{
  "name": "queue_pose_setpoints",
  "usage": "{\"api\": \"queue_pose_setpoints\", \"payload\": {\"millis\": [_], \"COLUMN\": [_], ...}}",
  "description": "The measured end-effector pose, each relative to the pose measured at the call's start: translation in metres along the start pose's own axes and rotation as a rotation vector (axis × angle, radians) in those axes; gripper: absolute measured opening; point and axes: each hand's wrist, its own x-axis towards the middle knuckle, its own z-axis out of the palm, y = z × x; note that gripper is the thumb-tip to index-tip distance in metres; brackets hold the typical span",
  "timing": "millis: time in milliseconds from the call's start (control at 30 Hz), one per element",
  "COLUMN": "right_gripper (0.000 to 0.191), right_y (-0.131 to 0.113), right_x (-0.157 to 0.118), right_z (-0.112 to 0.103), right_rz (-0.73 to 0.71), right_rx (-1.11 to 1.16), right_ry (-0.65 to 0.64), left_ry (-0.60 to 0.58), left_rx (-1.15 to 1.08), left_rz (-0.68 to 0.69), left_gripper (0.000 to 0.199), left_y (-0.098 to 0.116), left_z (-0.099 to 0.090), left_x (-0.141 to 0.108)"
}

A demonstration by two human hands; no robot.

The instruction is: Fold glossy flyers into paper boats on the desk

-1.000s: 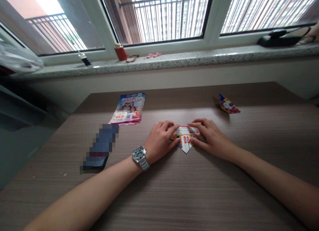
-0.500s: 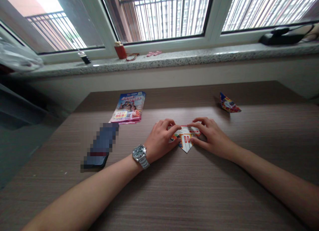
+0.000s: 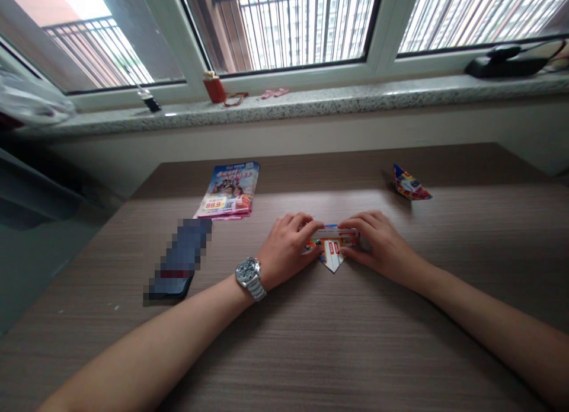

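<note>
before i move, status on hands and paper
Left hand, right hand: fingers on the folded paper. Its point toward wearer. Flyer stack and paper boat farther off, neither in the way.

Red, orange and white mark the folded paper (image 3: 333,252); blue, red and yellow (a busy mix) cover the paper boat (image 3: 409,185), above brown, streaky grain on the table (image 3: 284,358).

Brown wood-grain table (image 3: 284,353), speckled grey granite windowsill (image 3: 338,102), plain pale wall (image 3: 311,134) below it, white-framed windows (image 3: 383,38), dark metal balcony railings (image 3: 306,21) outside, bright daylight falling across the tabletop
</note>
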Motion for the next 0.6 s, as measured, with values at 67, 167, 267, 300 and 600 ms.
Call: {"api": "queue_pose_setpoints", "payload": {"millis": [67,167,267,300,600], "right_gripper": [0.043,0.042,0.030,0.027,0.022], "right_y": [-0.0005,-0.0012,-0.0027,-0.0033,-0.0035], "right_x": [0.0004,0.0013,0.0022,0.0024,-0.0008], "right_z": [-0.0006,-0.0014,-0.0023,-0.0026,-0.0032], "right_rz": [-0.012,-0.041,-0.083,-0.095,-0.167], "right_rx": [0.010,0.028,0.059,0.072,0.177], "right_ry": [0.001,0.008,-0.003,-0.011,-0.089], "left_ry": [0.011,0.013,-0.002,-0.004,-0.053], "left_rx": [-0.008,0.003,0.023,0.023,-0.042], "left_rz": [-0.007,-0.027,-0.024,-0.018,0.082], "left_gripper": [0.049,0.051,0.034,0.029,0.016], "left_y": [0.0002,0.0008,0.0012,0.0013,-0.0002], "left_z": [0.0002,-0.0001,-0.0009,-0.0010,0.0003], "left_x": [-0.0001,-0.0012,-0.0020,-0.0018,-0.0005]}}
